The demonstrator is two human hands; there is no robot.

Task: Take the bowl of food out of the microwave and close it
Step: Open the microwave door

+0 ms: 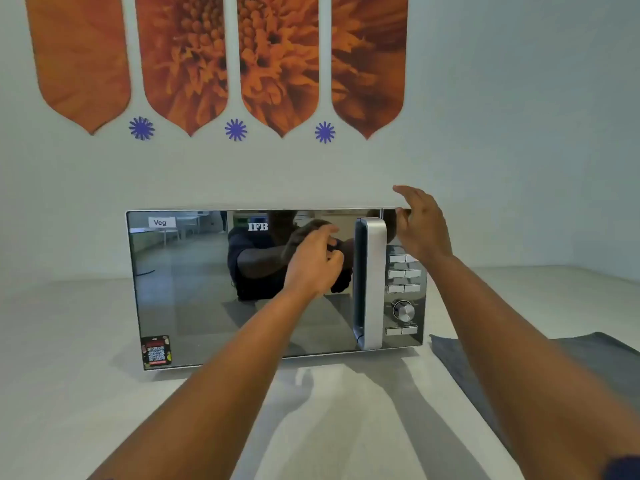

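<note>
A: Entry, head view. Microwave (242,289) stands on the pale counter (69,393), at its far edge against the wall. Door (207,282) shut, mirrored; reflection shows a person in a dark top.

B: Bowl position?

A: Cannot tell. Nothing of the interior shows through the mirrored door.

B: Left hand?

A: Left hand (313,263) is in front of the door, just left of the silver vertical handle (370,282). Fingers loosely curled toward the handle, gripping nothing. Whether the fingertips touch the handle I cannot tell.

B: Right hand?

A: Right hand (420,225) is at the microwave's top right corner, above the control panel (403,289). Fingers spread and open, holding nothing. The thumb lies at the top edge of the casing; contact looks likely but is not certain.

B: Other items?

A: "Veg" label (161,222) at the door's top left corner; QR sticker (156,352) at its bottom left corner. Round knob (402,310) below three rows of buttons on the panel. Grey cloth (588,362) lies flat on the counter toward its right edge, just right of the microwave. Orange flower panels (214,60) on the wall above, with blue star shapes (236,129) between their lower tips.
</note>
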